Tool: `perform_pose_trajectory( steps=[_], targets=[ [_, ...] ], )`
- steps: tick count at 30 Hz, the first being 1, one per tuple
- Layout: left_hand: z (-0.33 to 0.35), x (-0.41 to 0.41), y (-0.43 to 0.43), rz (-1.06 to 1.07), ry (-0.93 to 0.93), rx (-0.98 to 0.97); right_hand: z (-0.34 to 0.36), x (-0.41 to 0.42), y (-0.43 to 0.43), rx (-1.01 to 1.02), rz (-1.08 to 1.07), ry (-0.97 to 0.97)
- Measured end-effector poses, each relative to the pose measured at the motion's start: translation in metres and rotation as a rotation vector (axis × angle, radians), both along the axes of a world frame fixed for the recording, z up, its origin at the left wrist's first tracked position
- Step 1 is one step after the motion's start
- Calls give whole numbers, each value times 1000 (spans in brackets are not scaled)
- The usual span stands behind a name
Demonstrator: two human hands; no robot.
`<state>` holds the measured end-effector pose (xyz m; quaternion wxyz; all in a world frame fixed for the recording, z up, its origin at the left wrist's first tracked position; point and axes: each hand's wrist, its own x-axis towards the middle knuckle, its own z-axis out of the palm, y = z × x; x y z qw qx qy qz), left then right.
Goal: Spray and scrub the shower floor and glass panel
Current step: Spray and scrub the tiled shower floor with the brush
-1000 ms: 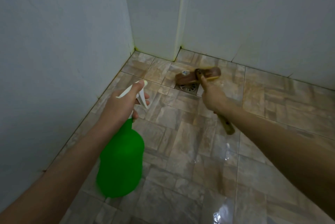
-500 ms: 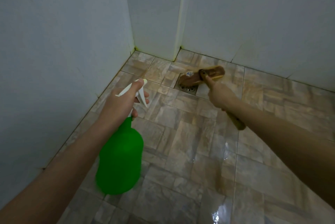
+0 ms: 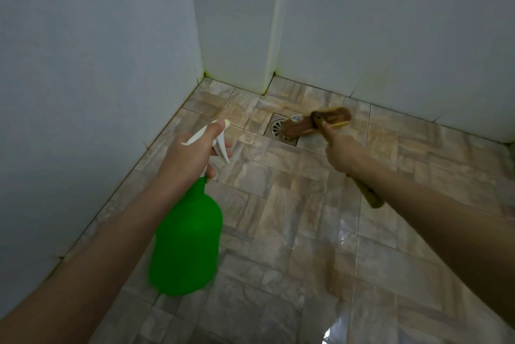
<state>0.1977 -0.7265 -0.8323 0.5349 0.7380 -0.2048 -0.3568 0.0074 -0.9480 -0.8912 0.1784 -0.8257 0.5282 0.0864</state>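
My left hand (image 3: 189,157) grips the white trigger head of a green spray bottle (image 3: 185,243), held above the tiled shower floor (image 3: 292,218) with the nozzle facing the far corner. My right hand (image 3: 341,150) holds the wooden handle of a scrub brush (image 3: 315,123). Its brown head with yellow bristles rests on the floor across the right edge of the square metal drain (image 3: 276,127). The handle's end sticks out below my wrist.
White walls close the floor on the left and at the back, with a narrow vertical post (image 3: 274,37) meeting the floor behind the drain. Wet, shiny patches (image 3: 342,237) lie on the tiles in the lower right.
The brush head has slid to the right and slightly farther away, uncovering more of the drain. My left hand with the bottle has stayed almost still.
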Motion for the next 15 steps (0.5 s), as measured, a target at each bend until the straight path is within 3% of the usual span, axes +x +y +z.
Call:
perform_pose_trajectory(
  steps=[15],
  targets=[
    [-1, 3, 10, 19, -13, -29, -4, 1, 6, 3, -47, -20]
  ],
)
